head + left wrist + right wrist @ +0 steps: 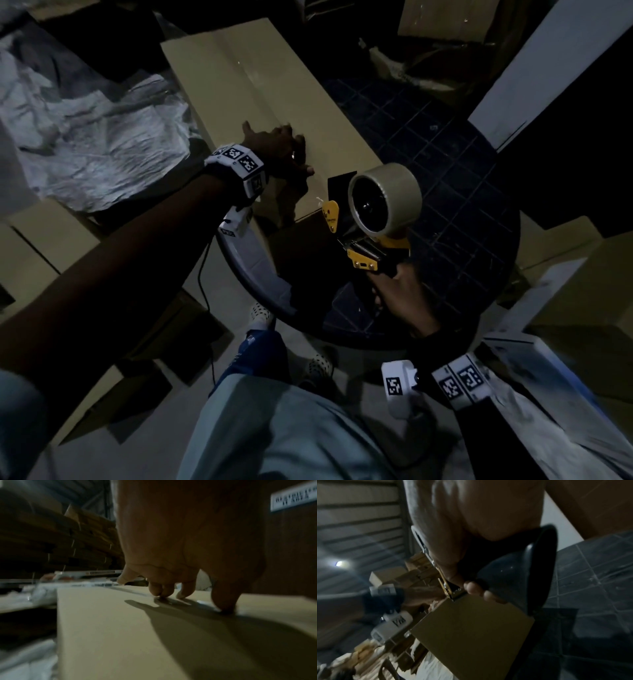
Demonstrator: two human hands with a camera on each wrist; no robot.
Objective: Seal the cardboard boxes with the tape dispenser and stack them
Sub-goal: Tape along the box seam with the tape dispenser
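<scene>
Left hand: the left hand lies on top of the cardboard box, near its closer end; the fingertips are bent down and press on the strip of clear tape along the middle seam; it grips nothing; a wrist band with black and white square markers sits behind it.

Right hand: the right hand is curled tight round the black handle of the tape dispenser; in the right wrist view the fingers wrap the handle just beside the box's end face.

Tape dispenser: yellow and black, with a roll of clear tape mounted on it; held at the near end of the box, its front end close to the top edge there; whether it touches the cardboard, I cannot tell.

Cardboard box: long, tan, flaps shut; it lies across a round dark table with a grid pattern, its near end by the table's edge.

Around: crumpled pale sheeting lies left of the box; flat cardboard lies on the floor below the left arm; more cardboard is stacked in the left wrist view; the person's legs and patterned shoes show beneath the table's edge.
</scene>
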